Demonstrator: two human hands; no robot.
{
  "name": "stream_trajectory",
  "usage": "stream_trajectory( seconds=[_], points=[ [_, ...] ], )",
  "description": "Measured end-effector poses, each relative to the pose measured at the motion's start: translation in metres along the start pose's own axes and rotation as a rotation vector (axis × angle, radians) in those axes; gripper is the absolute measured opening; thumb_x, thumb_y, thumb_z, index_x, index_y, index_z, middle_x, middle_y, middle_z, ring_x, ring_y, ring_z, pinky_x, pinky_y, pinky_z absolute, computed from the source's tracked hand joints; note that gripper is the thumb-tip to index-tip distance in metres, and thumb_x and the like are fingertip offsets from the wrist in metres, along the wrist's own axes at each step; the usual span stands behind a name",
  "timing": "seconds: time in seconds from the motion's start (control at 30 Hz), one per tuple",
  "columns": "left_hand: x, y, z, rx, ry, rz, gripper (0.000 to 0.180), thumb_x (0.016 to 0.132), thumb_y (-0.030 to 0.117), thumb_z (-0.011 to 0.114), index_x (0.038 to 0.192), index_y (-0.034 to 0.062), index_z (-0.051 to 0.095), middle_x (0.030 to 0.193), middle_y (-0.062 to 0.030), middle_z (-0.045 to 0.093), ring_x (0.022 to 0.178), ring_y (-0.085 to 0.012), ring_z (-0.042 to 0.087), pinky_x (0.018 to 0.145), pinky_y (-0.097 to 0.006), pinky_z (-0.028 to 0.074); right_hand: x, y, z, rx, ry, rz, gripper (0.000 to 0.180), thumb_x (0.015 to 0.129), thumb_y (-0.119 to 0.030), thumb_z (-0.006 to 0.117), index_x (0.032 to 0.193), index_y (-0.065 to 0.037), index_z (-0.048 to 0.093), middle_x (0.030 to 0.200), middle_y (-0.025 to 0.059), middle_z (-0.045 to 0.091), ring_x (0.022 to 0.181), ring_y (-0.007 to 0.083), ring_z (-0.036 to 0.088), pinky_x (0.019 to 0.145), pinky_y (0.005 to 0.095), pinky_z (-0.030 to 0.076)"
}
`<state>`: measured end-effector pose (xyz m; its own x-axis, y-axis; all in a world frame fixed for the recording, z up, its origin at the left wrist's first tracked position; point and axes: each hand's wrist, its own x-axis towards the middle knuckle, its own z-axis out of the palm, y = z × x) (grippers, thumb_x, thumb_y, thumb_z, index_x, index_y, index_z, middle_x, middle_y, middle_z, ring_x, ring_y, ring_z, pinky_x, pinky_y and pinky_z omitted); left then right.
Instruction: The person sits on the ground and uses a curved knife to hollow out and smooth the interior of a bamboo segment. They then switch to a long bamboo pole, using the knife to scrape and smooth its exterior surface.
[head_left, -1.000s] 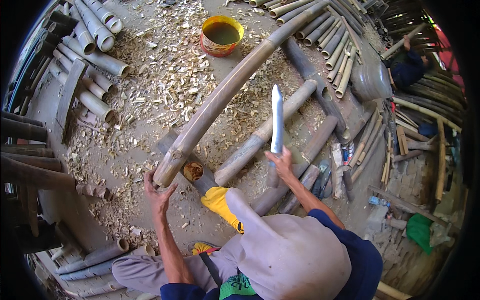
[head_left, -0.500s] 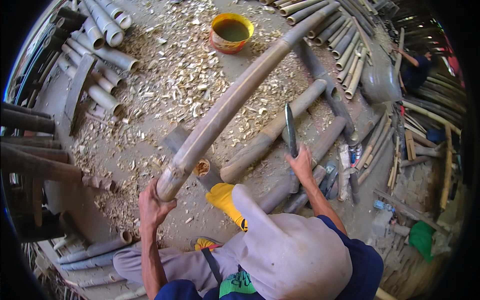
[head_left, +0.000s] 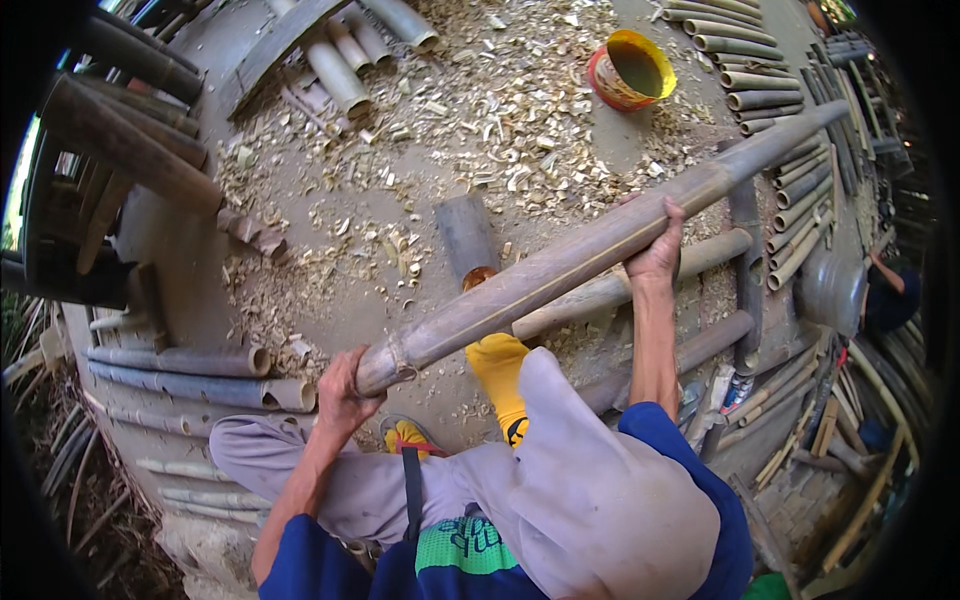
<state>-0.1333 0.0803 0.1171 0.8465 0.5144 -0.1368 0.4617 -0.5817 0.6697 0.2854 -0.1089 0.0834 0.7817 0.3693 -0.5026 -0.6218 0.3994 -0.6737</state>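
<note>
A long brown bamboo pole (head_left: 540,283) with a pale lengthwise stripe slants from my lap side up to the far right. At its near end, my left hand (head_left: 345,393) is closed around the tip. Farther along, my right hand (head_left: 655,245) grips the pole from its near side, the fingers wrapped partly out of sight. Whether a knife is still in that hand is hidden. Under the pole lies another thick bamboo length (head_left: 590,298). A short dark bamboo piece (head_left: 465,232) rests beyond it, close to my yellow-socked foot (head_left: 497,378).
Pale shavings (head_left: 500,130) cover the ground ahead. A yellow and red bucket (head_left: 604,78) of murky liquid stands beyond the pole. Cut bamboo (head_left: 750,80) is stacked at the far right, with more (head_left: 180,360) on the left. Another person (head_left: 888,292) is at the right edge.
The pole has swung clockwise and lower. My right hand, which held a knife apart from the pole, has come up onto the pole. The view has turned leftward.
</note>
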Motion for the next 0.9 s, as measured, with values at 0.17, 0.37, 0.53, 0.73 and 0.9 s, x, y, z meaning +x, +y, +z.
stream_trajectory(
  seconds=[0.17, 0.37, 0.53, 0.73, 0.9],
  points=[
    [0.021, -0.023, 0.041, 0.019, 0.186, 0.098, 0.076, 0.052, 0.003, 0.079, 0.123, 0.0008, 0.049, 0.106, -0.0165, 0.058, 0.093, -0.0364, 0.057, 0.085, -0.042, 0.047, -0.044, -0.058, 0.079, -0.05, -0.158, -0.268, 0.065, 0.069, -0.043, 0.066, 0.114, 0.001, 0.047, 0.095, 0.0166, 0.058, 0.087, 0.0312, 0.058, 0.082, 0.0442, 0.049],
    [0.081, 0.021, 0.06, -0.126, 0.0, 0.161, 0.09, 0.065, 0.036, 0.079, 0.137, 0.0041, 0.036, 0.132, -0.0222, 0.044, 0.123, -0.0373, 0.042, 0.104, -0.048, 0.035, -0.087, -0.146, 0.155, -0.245, -0.608, -0.665, 0.071, 0.071, -0.033, 0.057, 0.128, 0.002, 0.033, 0.101, 0.0239, 0.051, 0.093, 0.0332, 0.054, 0.087, 0.0498, 0.046],
    [0.118, 0.068, -0.017, -0.396, -0.023, 0.088, 0.098, 0.064, 0.056, 0.072, 0.142, 0.0088, 0.033, 0.142, -0.0165, 0.038, 0.131, -0.0311, 0.036, 0.109, -0.054, 0.028, -0.119, -0.159, 0.237, -0.171, -1.258, -0.437, 0.068, 0.067, -0.026, 0.062, 0.124, 0.005, 0.039, 0.106, 0.0217, 0.048, 0.098, 0.0305, 0.05, 0.093, 0.0491, 0.037],
    [0.145, 0.138, -0.177, -0.678, 0.411, 0.567, 0.079, 0.069, 0.037, 0.07, 0.136, 0.0059, 0.042, 0.134, -0.0164, 0.047, 0.124, -0.0287, 0.045, 0.102, -0.05, 0.037, -0.118, -0.049, 0.286, -0.563, -1.432, -0.435, 0.049, 0.066, -0.016, 0.072, 0.109, 0.003, 0.06, 0.097, 0.0148, 0.066, 0.084, 0.0231, 0.065, 0.079, 0.0354, 0.053],
    [0.11, 0.138, -0.264, -0.727, 0.102, 0.616, 0.071, 0.082, 0.026, 0.058, 0.137, -0.0074, 0.028, 0.135, -0.023, 0.041, 0.122, -0.0311, 0.046, 0.101, -0.045, 0.039, -0.146, 0.008, 0.285, -1.107, -1.46, -0.73, 0.069, 0.073, -0.041, 0.075, 0.127, -0.004, 0.052, 0.116, 0.018, 0.059, 0.1, 0.0274, 0.06, 0.09, 0.0377, 0.049]
  ],
)
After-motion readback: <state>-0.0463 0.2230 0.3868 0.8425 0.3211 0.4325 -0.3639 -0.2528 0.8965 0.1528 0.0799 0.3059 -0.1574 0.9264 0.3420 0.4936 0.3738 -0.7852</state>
